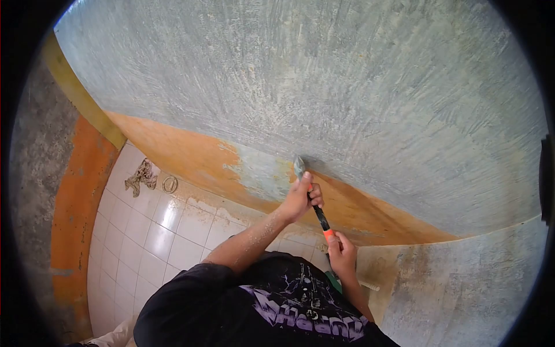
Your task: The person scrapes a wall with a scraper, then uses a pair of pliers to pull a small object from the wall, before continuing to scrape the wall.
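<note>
A scraper with a black and orange handle [321,218] slants up to the wall, and its grey head [299,166] meets the surface where grey coating borders orange paint. My left hand [298,199] is closed around the upper handle, just below the head. Lower down, my right hand [342,254] grips the orange end of the handle. The wall [277,87] is rough grey above, with scratch marks across it. An orange painted band [173,147] runs along its lower part, with a pale bare patch [260,168] left of the head. Pale specks dot my left forearm.
White floor tiles [130,248] lie at the left, dusted with debris near the wall. A crumpled rag [140,178] and a ring-shaped roll [169,184] rest there. An orange and grey wall [75,214] stands at the far left; another grey wall [457,277] is at the right.
</note>
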{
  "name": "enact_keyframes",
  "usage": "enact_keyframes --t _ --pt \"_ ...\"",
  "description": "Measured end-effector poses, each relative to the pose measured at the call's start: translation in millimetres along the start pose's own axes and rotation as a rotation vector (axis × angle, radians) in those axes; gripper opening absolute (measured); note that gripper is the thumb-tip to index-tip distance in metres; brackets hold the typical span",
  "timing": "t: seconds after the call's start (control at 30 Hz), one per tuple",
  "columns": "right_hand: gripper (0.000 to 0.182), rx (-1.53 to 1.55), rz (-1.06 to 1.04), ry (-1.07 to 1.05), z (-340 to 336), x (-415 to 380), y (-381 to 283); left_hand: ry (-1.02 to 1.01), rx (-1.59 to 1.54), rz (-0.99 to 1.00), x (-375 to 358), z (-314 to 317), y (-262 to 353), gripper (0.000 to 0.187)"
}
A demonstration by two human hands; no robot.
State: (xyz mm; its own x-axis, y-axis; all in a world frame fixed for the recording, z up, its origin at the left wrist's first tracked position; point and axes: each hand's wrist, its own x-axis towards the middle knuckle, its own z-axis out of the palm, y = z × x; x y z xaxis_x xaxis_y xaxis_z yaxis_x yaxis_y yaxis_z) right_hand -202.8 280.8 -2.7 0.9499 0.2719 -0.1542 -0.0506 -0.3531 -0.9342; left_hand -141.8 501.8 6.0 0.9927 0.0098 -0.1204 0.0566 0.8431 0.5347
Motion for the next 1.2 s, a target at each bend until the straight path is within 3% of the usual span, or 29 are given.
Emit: enact_keyframes --t 0.4,0.57,0.77,1.03,1.2 --pt "0.035 -0.005 0.051 0.006 1 -8 -2 -0.087 -0.036 -0.081 -6 -2 7 0.032" --pt "0.035 -0.126 -0.016 0.007 34 1 -28 -0.052 -0.055 -0.040 -7 -29 28 0.033" --pt "0.034 0.006 0.048 -0.009 49 -1 -30 -0.025 -0.029 -0.054 -14 -29 45 0.034" --pt "0.032 -0.071 -0.063 -0.031 96 17 -46 0.028 -0.026 0.044 -20 -64 88 0.036" --pt "0.032 -0.045 -0.053 -0.013 121 14 -30 0.003 -0.005 -0.029 -27 -72 105 0.033"
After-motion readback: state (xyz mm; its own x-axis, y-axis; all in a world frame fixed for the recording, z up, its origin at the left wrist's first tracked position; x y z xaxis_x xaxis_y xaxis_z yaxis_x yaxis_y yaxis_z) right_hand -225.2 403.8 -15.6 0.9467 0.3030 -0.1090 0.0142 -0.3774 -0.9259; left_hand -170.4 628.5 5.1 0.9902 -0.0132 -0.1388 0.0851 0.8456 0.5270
